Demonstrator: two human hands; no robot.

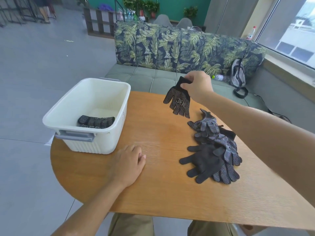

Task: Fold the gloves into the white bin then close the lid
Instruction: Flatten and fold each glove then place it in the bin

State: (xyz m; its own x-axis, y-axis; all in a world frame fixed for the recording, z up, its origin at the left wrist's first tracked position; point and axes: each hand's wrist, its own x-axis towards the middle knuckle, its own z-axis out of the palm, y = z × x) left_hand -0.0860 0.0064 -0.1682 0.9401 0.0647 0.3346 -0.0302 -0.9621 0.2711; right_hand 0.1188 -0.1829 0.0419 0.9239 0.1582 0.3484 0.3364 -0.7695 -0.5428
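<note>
A round wooden table (170, 184) stands in front of a sofa with a leaf pattern (179, 48), in a room with a grey floor and a window on the right. On the left part of the table sits the white bin (109, 138), open, and one folded pair of gloves (96, 122) lies on its bottom; no lid is visible in this view. The right hand (196, 86) pinches a single black glove (179, 101) by its cuff and holds it in the air above the far side of the table, the fingers of the glove hanging down. The left hand (127, 163) rests flat on the table near the bin, relaxed and holding nothing. A pile of gloves (214, 150) lies on the right part of the table. The gloves look light, soft and limp, and the dotted palms probably give good grip, so the cuff seems the best place to hold one. Folding will likely need both hands, because the cloth does not keep its shape.
</note>
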